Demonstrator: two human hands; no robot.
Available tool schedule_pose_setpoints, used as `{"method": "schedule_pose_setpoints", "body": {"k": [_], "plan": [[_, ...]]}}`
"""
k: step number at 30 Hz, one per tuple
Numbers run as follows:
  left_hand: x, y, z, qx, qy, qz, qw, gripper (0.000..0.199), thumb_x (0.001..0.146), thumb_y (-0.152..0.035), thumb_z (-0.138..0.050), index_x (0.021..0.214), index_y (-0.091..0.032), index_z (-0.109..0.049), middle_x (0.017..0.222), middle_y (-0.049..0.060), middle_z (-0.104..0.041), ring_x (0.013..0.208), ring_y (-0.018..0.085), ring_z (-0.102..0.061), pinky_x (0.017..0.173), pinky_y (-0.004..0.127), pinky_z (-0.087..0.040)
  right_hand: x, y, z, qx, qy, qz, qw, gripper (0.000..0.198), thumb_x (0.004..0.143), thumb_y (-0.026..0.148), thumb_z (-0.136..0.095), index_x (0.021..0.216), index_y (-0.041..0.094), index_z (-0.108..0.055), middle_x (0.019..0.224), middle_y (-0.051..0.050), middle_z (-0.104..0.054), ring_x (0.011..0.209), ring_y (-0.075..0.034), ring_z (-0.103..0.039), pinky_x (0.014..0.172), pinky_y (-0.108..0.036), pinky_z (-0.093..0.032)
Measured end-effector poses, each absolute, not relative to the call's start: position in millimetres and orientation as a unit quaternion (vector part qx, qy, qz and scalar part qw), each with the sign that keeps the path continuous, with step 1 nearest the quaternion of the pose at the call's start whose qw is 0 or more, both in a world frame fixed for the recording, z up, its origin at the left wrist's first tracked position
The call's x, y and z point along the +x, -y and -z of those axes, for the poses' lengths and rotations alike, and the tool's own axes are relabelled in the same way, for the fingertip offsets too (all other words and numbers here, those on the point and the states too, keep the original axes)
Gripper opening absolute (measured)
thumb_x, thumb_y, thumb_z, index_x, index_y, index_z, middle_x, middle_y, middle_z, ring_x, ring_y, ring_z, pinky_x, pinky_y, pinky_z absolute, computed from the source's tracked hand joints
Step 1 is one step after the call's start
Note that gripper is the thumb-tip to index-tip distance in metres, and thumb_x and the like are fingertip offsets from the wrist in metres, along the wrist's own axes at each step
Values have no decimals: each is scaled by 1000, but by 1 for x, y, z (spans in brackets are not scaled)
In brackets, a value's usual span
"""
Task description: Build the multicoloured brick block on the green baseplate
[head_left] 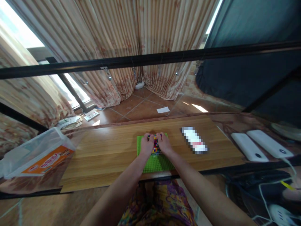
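A green studded baseplate (156,164) lies near the front edge of the wooden board. On its far part sits a small block of multicoloured toy bricks (155,147). My left hand (147,145) is closed along the block's left side, and my right hand (164,143) grips it from the right. Fingers curl over the far edge, so much of the block is hidden. Whether it is pressed onto the baseplate or only rests there, I cannot tell.
To the right on the board (105,157) lies a phone (194,139) with a blurred screen. Farther right are two white power banks (249,147). A clear plastic tub (39,153) with an orange label stands at the left. A black bar (150,59) crosses beyond the board.
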State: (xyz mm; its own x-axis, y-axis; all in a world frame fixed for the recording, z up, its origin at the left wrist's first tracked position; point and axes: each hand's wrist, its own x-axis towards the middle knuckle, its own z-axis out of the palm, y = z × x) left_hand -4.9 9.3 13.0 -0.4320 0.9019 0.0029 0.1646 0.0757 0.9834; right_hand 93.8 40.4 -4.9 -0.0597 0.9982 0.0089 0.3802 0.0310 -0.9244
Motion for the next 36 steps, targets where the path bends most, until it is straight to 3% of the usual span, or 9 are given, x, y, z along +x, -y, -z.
{"method": "schedule_pose_setpoints", "body": {"k": [13, 23, 36], "plan": [[-22, 5, -9, 411, -652, -548, 326, 20, 78, -36, -52, 74, -18, -60, 68, -2, -60, 67, 13, -54, 67, 25, -43, 77, -19, -5, -545, 606, -411, 408, 29, 94, 36, -34, 83, 23, -57, 86, -4, -66, 88, -18, -60, 81, -29, -44], [-17, 10, -17, 354, -604, -595, 395, 27, 72, -45, -59, 74, -18, -59, 69, -3, -60, 68, 12, -54, 67, 24, -44, 79, -18, -5, -524, 590, -446, 423, 23, 86, 39, -50, 93, 22, -64, 88, -3, -69, 88, -18, -63, 85, -32, -47], [-19, 10, -14, 402, -637, -562, 342, 22, 75, -41, -58, 75, -19, -59, 67, -2, -60, 65, 13, -54, 67, 25, -43, 79, -18, -7, -524, 600, -431, 423, 21, 85, 39, -49, 89, 22, -61, 86, -2, -68, 84, -18, -61, 80, -31, -46]]}}
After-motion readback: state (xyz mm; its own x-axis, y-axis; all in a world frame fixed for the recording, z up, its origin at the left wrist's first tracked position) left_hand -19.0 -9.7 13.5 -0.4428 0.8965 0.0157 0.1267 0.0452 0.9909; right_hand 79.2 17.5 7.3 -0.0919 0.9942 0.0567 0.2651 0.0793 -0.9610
